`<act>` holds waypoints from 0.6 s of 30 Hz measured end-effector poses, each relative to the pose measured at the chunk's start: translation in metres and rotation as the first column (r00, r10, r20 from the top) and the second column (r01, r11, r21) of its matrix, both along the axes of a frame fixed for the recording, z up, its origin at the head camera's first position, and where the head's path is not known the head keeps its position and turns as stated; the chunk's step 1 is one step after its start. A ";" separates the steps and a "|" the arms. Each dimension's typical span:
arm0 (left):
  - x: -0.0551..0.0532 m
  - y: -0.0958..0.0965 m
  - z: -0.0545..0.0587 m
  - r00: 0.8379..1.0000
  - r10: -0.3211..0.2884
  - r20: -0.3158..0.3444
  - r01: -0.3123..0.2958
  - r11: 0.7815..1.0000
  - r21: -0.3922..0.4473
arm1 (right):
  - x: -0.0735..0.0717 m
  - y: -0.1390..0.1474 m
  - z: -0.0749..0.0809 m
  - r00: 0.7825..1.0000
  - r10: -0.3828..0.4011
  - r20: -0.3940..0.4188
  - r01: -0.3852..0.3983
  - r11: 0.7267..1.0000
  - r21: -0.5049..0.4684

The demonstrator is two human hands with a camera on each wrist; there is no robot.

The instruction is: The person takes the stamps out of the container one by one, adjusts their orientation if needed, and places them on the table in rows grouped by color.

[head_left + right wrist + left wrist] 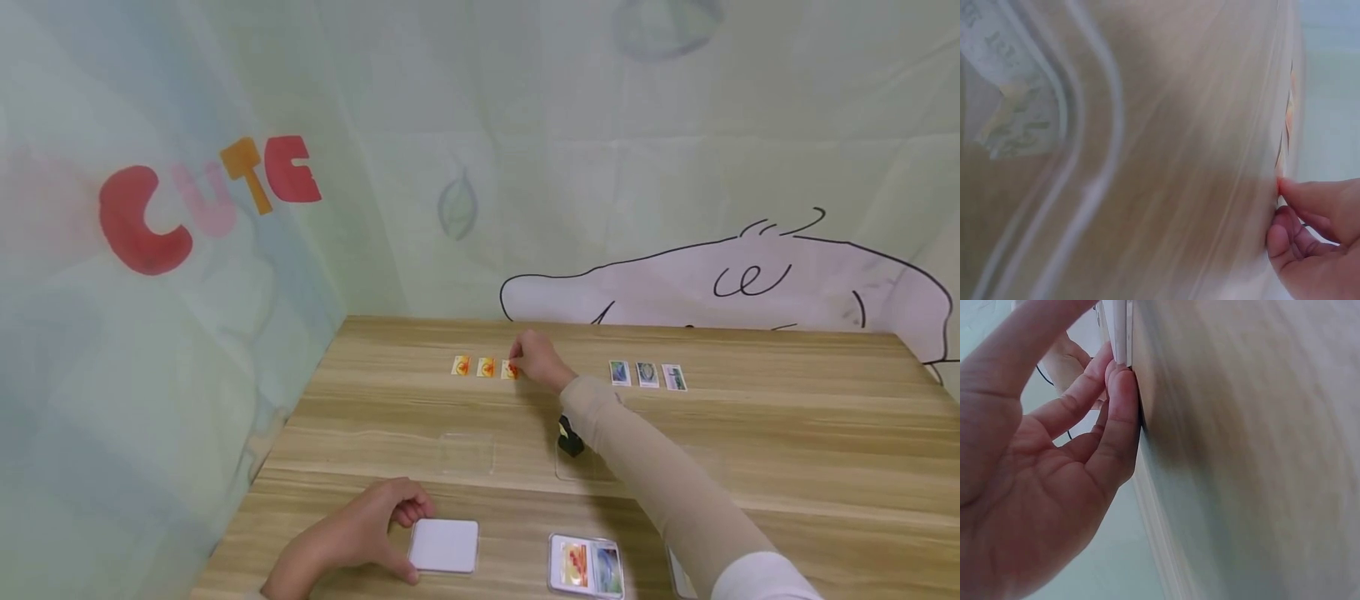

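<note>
Right hand [540, 360] busy: a small orange-and-yellow rectangular card [507, 372] is being pinched, well beyond the white square clear-rimmed case [446, 546], which is held at its edge by the left hand [366, 527].

The counter [360, 408] is wood-grained and smooth, with a soft sheen; the backdrop [375, 208] looks like thin printed cloth, matt and creased; the orange cards [485, 367] and blue cards [647, 375] look like smooth printed paper; the white case [444, 546] has clear, glossy plastic edges round a plain matt face; the lids [466, 455] look like smooth, see-through plastic; the sleeve [652, 467] is soft, matt cloth.
</note>
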State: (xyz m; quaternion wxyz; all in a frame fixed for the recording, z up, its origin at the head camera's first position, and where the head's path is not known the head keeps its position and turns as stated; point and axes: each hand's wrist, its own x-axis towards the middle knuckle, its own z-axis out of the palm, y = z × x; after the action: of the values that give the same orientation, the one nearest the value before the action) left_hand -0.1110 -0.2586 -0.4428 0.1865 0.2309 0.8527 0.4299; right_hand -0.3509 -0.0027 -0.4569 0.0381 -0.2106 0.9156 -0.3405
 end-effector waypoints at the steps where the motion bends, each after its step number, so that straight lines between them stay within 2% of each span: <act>1: 0.000 0.000 0.000 1.000 -0.001 -0.004 0.001 1.000 0.001 | 0.000 0.000 0.000 1.000 0.002 -0.001 -0.002 1.000 -0.003; 18: 0.000 0.000 0.000 1.000 -0.004 0.007 0.004 1.000 -0.010 | 0.000 0.006 0.003 0.998 -0.019 0.054 0.023 0.998 -0.061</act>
State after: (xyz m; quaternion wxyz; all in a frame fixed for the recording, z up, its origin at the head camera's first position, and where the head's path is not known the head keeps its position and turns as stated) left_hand -0.1112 -0.2589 -0.4428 0.1917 0.2300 0.8537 0.4261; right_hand -0.3511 0.0032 -0.4537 0.0525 -0.1929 0.9055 -0.3744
